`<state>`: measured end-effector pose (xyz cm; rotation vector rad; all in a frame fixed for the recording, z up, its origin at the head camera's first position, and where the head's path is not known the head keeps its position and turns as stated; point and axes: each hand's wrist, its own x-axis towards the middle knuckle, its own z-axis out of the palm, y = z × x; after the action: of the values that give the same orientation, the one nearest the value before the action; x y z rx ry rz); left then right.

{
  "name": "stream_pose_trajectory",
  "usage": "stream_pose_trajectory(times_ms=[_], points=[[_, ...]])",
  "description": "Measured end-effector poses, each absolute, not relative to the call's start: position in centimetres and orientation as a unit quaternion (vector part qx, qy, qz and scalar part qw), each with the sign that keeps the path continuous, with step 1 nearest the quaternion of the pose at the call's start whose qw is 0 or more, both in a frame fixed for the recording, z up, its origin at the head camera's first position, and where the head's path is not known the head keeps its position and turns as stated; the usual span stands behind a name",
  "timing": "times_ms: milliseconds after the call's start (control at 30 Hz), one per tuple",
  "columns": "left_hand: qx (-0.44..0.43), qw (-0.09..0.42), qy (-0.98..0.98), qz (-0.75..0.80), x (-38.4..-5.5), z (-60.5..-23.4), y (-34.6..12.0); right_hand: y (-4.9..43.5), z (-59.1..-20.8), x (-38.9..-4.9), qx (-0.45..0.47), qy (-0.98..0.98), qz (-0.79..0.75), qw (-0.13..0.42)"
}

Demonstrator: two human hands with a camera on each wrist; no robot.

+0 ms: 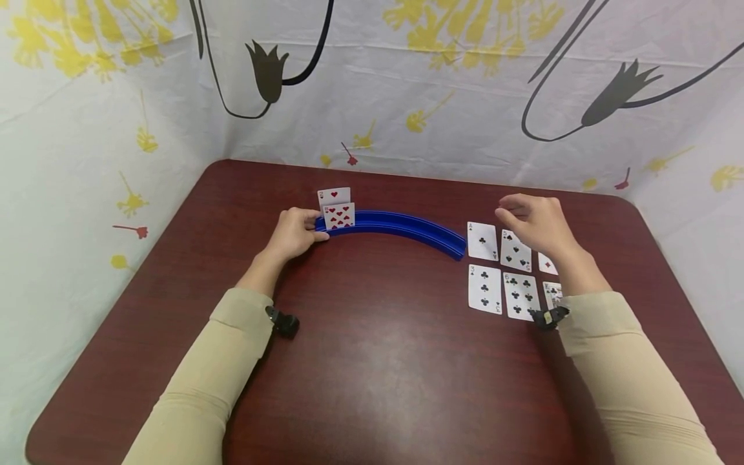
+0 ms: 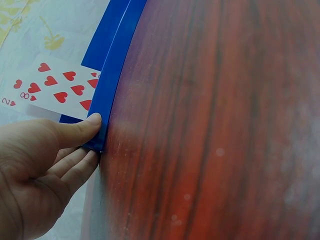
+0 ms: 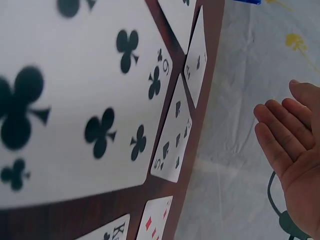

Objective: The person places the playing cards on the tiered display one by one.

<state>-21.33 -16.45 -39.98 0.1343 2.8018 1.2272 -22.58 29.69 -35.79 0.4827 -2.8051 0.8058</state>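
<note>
A curved blue card holder [image 1: 407, 228] lies on the table. My left hand [image 1: 290, 236] pinches its left end, the thumb on the near wall and the fingers around the end, as the left wrist view shows. Upright in that end stand the two of hearts [image 1: 334, 195] and, in front of it, the eight of hearts [image 1: 339, 217]. My right hand [image 1: 537, 223] hovers over the face-up cards at the right, holding nothing, its fingers loosely extended. Nearest beneath it are the five of spades [image 1: 515, 252] and a partly hidden diamond card [image 1: 547, 264].
Left of the five of spades lies the ace of clubs [image 1: 482, 242], by the holder's right end. The front row has the three of clubs [image 1: 484, 289], the six of clubs [image 1: 521, 296] and a king [image 1: 552, 294] partly covered by the right wrist. A patterned cloth [image 1: 372, 110] hangs behind the table.
</note>
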Motion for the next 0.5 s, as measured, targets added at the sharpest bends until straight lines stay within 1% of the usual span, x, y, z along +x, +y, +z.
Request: stream_pose_trajectory(times_ms=[367, 500], points=[[0.045, 0.038, 0.915, 0.400, -21.4, -40.1, -16.5, 31.8, -35.9, -22.0, 0.147, -0.951, 0.261, 0.072], [0.043, 0.041, 0.914, 0.401, -21.4, -40.0, -16.5, 32.4, -36.1, -21.8, 0.143, -0.952, 0.264, 0.055]])
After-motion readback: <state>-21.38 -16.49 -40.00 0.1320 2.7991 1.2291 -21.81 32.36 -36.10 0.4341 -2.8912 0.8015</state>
